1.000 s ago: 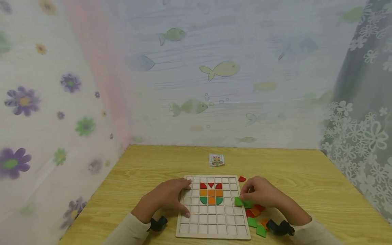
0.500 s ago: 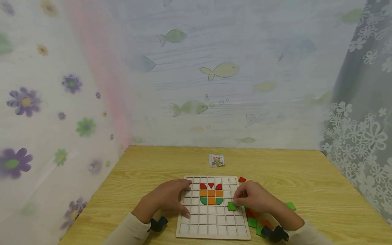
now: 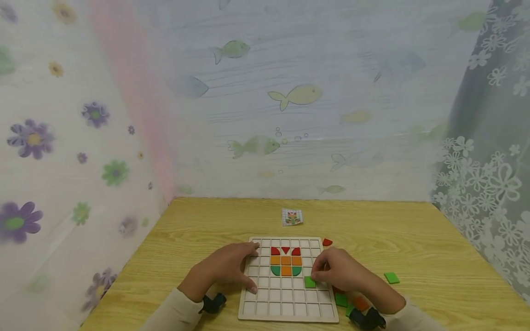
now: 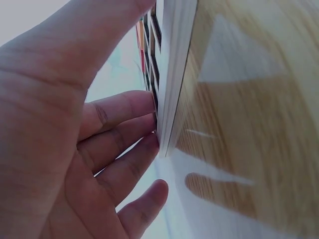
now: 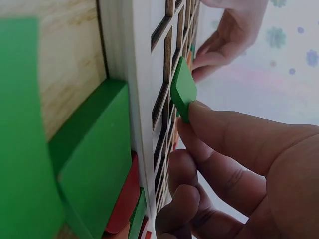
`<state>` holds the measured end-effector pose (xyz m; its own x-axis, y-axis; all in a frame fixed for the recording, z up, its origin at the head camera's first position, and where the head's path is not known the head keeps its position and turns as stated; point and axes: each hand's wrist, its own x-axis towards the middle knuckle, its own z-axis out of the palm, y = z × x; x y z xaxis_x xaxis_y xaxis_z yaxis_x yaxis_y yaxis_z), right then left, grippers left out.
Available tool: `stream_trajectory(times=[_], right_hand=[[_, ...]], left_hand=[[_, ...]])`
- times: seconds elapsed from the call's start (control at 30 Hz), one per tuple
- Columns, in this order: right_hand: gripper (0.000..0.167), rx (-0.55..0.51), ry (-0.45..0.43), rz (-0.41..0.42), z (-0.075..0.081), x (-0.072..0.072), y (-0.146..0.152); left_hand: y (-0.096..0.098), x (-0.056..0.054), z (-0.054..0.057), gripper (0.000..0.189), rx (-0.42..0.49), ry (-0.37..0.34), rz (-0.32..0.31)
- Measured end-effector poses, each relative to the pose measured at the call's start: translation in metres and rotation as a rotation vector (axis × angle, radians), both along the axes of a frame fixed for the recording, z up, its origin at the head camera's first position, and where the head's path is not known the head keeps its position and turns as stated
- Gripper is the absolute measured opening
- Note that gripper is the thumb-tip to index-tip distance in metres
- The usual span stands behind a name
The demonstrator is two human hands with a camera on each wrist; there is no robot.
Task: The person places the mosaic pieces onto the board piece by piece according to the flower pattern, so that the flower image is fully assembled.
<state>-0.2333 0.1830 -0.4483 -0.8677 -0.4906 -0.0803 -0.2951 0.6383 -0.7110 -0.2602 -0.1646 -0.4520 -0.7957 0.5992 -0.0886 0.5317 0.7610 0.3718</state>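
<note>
My right hand (image 3: 339,270) pinches a green square tile (image 3: 309,282) between thumb and forefinger, over the right part of the wooden grid board (image 3: 290,318). In the right wrist view the green tile stands tilted, with its edge close to the grid. My left hand (image 3: 229,263) rests at the board's left edge, thumb and fingers spread apart, and its fingertips (image 4: 149,142) touch the frame. Set in the grid are red pieces (image 3: 296,251) on top, orange squares (image 3: 286,260) in the middle and dark green rounded pieces (image 3: 275,271) below.
Loose green (image 3: 341,300), orange (image 3: 360,303) and red tiles lie right of the board, partly hidden by my right hand. A red rounded piece (image 3: 327,242) lies by the top right corner. A green square (image 3: 391,277) sits farther right. A patterned card (image 3: 292,217) lies behind the board.
My right hand has carried the green tile leftward and slightly nearer over the grid. A green square at the far right has come into view from behind the forearm. My left hand stays put.
</note>
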Motion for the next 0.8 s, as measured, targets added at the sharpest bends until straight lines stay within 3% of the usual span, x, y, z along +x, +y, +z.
stream_trajectory(times=[0.33, 0.53, 0.8], right_hand=[[0.009, 0.003, 0.013, 0.019, -0.0007, 0.0016, -0.001], [0.009, 0.031, 0.067, 0.022, -0.0011, 0.0017, -0.0026], [0.01, 0.044, 0.098, 0.014, 0.0, 0.0037, -0.0054]], left_hand=[[-0.0008, -0.0021, -0.0033, 0.097, 0.007, -0.006, -0.006], [-0.0016, -0.0033, -0.005, 0.098, 0.009, -0.013, -0.001], [-0.001, -0.0013, -0.0015, 0.096, 0.006, -0.002, -0.003]])
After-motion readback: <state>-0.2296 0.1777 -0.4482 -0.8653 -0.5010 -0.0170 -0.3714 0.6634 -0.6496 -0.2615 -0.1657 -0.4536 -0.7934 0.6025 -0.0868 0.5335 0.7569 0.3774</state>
